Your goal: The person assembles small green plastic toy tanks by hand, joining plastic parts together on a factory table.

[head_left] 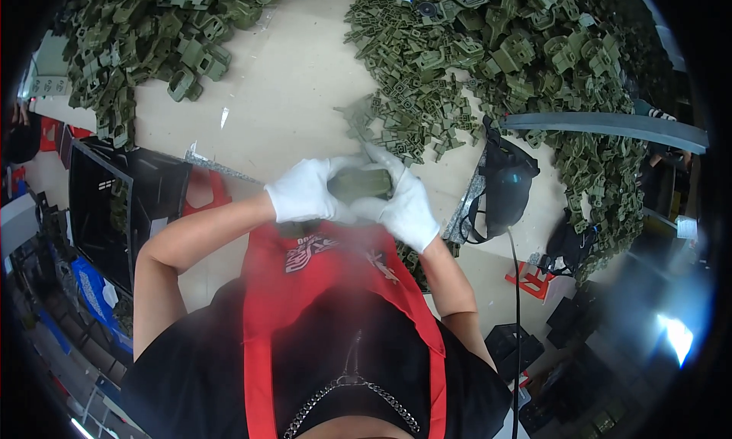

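Note:
In front of my chest, my left hand (305,191) and my right hand (404,206), both in white gloves, are closed around an olive-green molded plastic part (361,183). It is boxy, and the gloves cover its two ends. Just beyond my right fingers is a blurred, thin green plastic piece (355,117); whether those fingers touch it I cannot tell. Past it, a heap of small green plastic parts (415,107) spreads over the pale table (297,65).
Larger green molded parts (202,57) are piled at the far left, and more (526,50) at the far right. A grey curved bar (610,126) crosses the right side. Near it sits a black bag (509,176) with a cable below. A black crate (99,210) stands left.

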Demonstrator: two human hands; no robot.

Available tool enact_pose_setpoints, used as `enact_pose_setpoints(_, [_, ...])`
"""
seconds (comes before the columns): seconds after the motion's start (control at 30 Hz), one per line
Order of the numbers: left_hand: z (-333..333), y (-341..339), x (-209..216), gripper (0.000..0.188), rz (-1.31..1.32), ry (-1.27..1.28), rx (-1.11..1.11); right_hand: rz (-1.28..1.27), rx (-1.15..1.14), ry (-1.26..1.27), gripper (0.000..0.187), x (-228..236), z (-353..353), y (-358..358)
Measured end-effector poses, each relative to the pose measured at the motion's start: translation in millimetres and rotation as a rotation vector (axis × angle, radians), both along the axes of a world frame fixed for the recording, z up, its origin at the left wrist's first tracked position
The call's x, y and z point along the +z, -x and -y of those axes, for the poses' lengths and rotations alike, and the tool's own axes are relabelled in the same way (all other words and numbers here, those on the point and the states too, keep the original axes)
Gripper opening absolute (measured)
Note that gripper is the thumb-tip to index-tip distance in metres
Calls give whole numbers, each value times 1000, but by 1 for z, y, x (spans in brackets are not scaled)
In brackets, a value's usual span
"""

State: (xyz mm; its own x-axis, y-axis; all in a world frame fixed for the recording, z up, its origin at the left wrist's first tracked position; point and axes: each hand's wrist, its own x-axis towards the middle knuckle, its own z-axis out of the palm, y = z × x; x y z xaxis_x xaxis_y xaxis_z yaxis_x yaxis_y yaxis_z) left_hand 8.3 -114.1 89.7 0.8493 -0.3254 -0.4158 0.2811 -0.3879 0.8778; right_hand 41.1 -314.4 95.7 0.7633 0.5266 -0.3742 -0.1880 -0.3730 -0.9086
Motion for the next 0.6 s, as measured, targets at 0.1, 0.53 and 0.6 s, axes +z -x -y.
enact_pose_setpoints(0.1, [-1,0,-15,75,-239,94,50,-245,-133,-42,76,-21,-10,7])
enact_pose_setpoints(0.53, [-29,20,8,86,-198,354,354,-303,-482,-317,39,-35,56,13])
enact_pose_setpoints(0.6, [-34,24,-1,81,-343,470,418,-390,-331,-26,37,-21,63,11])
